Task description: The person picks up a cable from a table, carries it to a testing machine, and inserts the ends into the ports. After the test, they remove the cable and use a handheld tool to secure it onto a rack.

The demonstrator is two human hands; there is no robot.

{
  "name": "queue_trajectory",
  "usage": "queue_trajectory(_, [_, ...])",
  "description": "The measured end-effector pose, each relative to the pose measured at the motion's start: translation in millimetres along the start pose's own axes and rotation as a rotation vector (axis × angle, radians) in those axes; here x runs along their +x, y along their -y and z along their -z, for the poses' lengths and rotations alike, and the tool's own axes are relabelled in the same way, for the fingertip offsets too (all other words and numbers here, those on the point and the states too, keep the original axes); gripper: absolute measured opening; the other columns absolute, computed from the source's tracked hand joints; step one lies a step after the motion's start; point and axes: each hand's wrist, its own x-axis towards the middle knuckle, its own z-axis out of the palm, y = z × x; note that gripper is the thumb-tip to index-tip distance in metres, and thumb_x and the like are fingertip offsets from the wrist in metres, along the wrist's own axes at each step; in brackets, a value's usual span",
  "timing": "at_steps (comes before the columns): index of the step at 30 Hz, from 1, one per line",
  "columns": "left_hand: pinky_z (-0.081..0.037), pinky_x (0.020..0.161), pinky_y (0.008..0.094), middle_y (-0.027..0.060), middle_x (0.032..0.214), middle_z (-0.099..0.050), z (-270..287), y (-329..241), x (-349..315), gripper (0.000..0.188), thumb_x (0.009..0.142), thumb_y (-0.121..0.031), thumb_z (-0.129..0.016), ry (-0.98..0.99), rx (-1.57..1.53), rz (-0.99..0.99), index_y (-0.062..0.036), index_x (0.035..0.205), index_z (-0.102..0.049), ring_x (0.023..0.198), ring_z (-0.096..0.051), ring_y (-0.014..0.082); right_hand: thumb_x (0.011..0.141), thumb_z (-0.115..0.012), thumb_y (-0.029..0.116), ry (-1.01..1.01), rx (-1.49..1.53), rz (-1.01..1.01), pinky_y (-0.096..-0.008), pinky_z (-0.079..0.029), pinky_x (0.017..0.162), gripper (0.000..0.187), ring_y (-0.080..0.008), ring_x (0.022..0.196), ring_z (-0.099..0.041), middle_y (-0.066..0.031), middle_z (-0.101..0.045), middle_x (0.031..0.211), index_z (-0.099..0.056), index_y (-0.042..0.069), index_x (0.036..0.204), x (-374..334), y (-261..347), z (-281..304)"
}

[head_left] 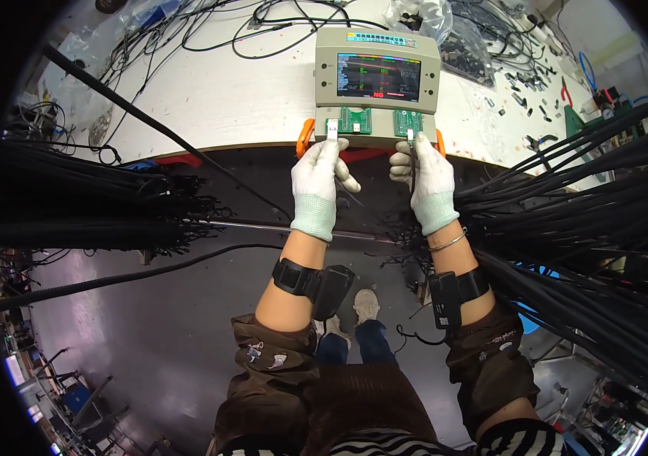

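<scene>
A beige cable tester (377, 106) with a lit screen stands at the table's front edge, two green circuit boards on its lower face. My left hand (315, 175), in a white glove with a mint cuff, pinches a flat metal USB plug (332, 129) beside the left board (357, 120). My right hand (432, 173), gloved alike, is closed on a small cable plug (410, 135) at the lower edge of the right board (407, 121). From that plug a dark cable runs down past my fingers. Whether either plug is fully seated I cannot tell.
Thick bundles of black cables hang at the left (96, 201) and right (567, 197). Orange handles (305, 138) flank the tester. Loose cables lie at the back of the white table (210, 99). A bag of small dark parts (467, 53) and scattered connectors lie at right.
</scene>
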Motion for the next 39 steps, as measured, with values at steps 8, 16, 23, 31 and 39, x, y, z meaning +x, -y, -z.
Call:
queue_trajectory(8, [-0.049, 0.043, 0.0287, 0.0023, 0.055, -0.047, -0.7, 0.6, 0.4, 0.029, 0.093, -0.02, -0.044, 0.015, -0.016, -0.014, 0.0065, 0.096, -0.055, 0.041, -0.047, 0.0122, 0.088, -0.056, 0.032, -0.096, -0.095, 0.006, -0.0223, -0.043, 0.045, 0.033, -0.0105, 0.046, -0.049, -0.0046, -0.056, 0.058, -0.06, 0.0, 0.081, 1.3, 5.9, -8.8])
queue_trajectory(16, [-0.046, 0.043, 0.027, 0.0023, 0.054, -0.046, -7.5, -3.8, 5.4, 0.031, 0.092, -0.023, -0.045, -0.022, -0.046, 0.03, 0.005, 0.089, -0.057, 0.041, -0.047, 0.0129, 0.087, -0.058, 0.025, -0.072, -0.242, 0.122, -0.0188, -0.034, 0.043, 0.028, -0.0047, 0.044, -0.042, 0.0006, -0.05, 0.054, -0.057, 0.003, 0.071, -30.5, -16.7, -1.0])
queue_trajectory(23, [-0.046, 0.043, 0.0289, 0.0022, 0.053, -0.045, 3.5, 2.2, -32.2, 0.031, 0.093, -0.025, -0.045, -0.021, 0.007, 0.016, 0.0013, 0.08, -0.054, 0.04, -0.046, 0.0132, 0.088, -0.056, 0.024, -0.008, -0.208, 0.075, -0.0186, -0.033, 0.045, 0.027, -0.0029, 0.047, -0.041, 0.0022, -0.051, 0.057, -0.057, 0.004, 0.071, -76.6, -2.7, -3.5])
queue_trajectory(31, [-0.045, 0.062, 0.0257, 0.0053, 0.063, -0.054, 42.4, -2.1, -197.1, 0.03, 0.093, -0.025, -0.045, 0.054, 0.373, -0.109, 0.0007, 0.08, -0.054, 0.063, -0.056, 0.0128, 0.084, -0.058, 0.019, 0.232, -0.176, 0.096, -0.0191, -0.041, 0.054, 0.014, -0.0097, 0.063, -0.055, -0.0045, -0.059, 0.075, -0.062, 0.005, 0.083, -228.9, -7.4, -12.6])
queue_trajectory(39, [-0.043, 0.06, 0.0258, 0.0018, 0.066, -0.052, -2.7, -17.0, -295.1, 0.022, 0.094, -0.021, -0.042, -0.094, -0.145, 0.176, -0.0035, 0.09, -0.054, 0.062, -0.051, 0.0111, 0.075, -0.064, 0.016, 0.158, -1.047, 0.973, -0.0323, -0.047, 0.071, 0.016, -0.0301, 0.082, -0.057, -0.0122, -0.06, 0.095, -0.066, 0.008, 0.089, -308.2, 97.1, -32.2])
